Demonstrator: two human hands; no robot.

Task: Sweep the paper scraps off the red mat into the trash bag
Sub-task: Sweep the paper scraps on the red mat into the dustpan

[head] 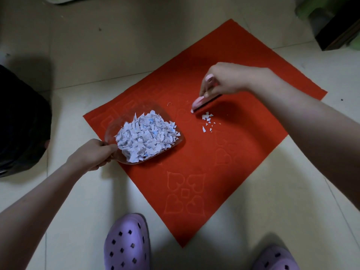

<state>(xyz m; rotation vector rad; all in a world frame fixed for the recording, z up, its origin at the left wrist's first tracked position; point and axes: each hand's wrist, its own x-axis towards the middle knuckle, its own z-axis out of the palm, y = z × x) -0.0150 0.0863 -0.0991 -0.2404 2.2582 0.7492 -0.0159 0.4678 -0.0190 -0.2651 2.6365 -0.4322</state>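
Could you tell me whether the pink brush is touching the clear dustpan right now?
Apart. The head view shows bare red mat between the pink brush, in the right hand, and the clear dustpan, held by the left hand.

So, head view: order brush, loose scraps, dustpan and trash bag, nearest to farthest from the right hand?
1. brush: gripped by the right hand.
2. loose scraps: on the mat, beside the brush.
3. dustpan: mat's left part, in the left hand.
4. trash bag: far left, off the mat.
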